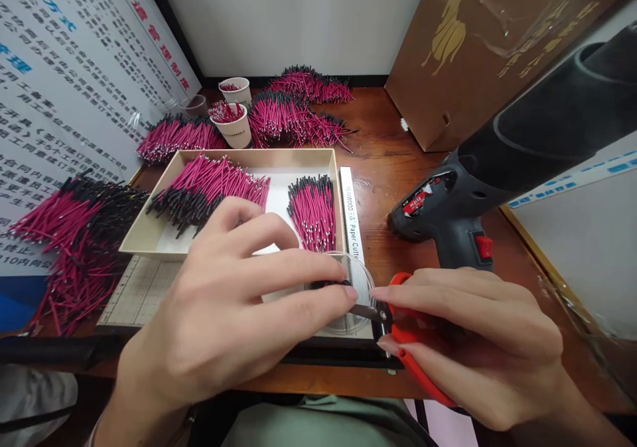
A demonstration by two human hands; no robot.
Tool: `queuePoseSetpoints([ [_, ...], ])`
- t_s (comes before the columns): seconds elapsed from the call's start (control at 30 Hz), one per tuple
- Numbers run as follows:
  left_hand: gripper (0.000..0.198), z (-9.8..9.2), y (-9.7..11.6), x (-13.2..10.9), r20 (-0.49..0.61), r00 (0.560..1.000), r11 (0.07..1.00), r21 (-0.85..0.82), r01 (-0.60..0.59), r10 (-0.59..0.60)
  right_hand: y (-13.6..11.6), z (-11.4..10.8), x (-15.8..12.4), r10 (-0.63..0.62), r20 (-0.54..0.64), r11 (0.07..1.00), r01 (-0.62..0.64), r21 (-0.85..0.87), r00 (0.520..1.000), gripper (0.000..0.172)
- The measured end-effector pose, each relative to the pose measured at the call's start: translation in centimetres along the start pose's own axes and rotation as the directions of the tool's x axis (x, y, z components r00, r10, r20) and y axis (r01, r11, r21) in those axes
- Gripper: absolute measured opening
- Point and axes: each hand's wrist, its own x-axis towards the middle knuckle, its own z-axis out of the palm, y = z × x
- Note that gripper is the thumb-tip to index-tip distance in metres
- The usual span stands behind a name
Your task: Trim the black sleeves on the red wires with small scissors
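Much of red-handled scissors [399, 333] hidden, right fingers [418, 294] curled round them; left fingers [308, 309] nearly together, hold unclear.

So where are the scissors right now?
In the head view, right of centre and low: the scissors are in the right hand, at the right edge of the clear dish, close by the left hand.

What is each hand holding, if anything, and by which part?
Right hand: red-handled scissors, by the handles. Left hand: seemingly something dark; held part hidden.
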Motion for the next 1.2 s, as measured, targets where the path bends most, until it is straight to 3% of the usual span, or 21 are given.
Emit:
queuePoseSetpoints([
  [0.07, 0.025, 0.2, -0.3, -0.4, -0.025, 1.0, 1.0, -0.011, -0.006, 0.006, -0.1, 0.0, -0.1, 0.012, 0.005, 1.0, -0.012, 0.018, 1.0, 0.026],
  [0.17, 0.016, 0.7, -0.6, -1.0, 0.017, 0.99, 0.989, -0.018, 0.144, -0.143, 0.0, 0.1, -0.1, 0.004, 0.019, 1.0, -0.005, 0.023, 1.0, 0.03],
  [0.3, 0.032, 1.3, -1.7, -1.2, 0.085, 0.943, 0.947, 0.021, 0.32, -0.32, 0.2, 0.2, 0.1, -0.018, 0.005, 1.0, 0.019, -0.002, 1.0, 0.031],
  [0.5, 0.031, 1.2, -4.6, 0.0, 0.114, 0.873, 0.875, 0.174, 0.453, -0.474, 0.2, 0.2, 0.5, -0.013, -0.018, 1.0, 0.012, -0.006, 1.0, 0.03],
  [0.77, 0.034, 2.5, -6.1, 2.5, 0.211, 0.695, 0.689, 0.494, 0.531, -0.687, 0.2, 0.3, 0.2, -0.024, -0.01, 1.0, 0.024, -0.007, 1.0, 0.023],
  [1.07, 0.029, 2.5, -6.9, 2.8, 0.249, 0.669, 0.697, 0.439, 0.567, -0.701, 0.4, 0.1, 0.5, -0.011, -0.04, 0.999, 0.01, -0.032, 0.999, 0.027],
  [1.2, 0.028, 2.1, -7.0, 2.3, 0.18, 0.706, 0.729, 0.183, 0.66, -0.684, 0.4, 0.1, 0.4, -0.003, -0.042, 0.998, 0.0, -0.057, 0.999, 0.03],
])
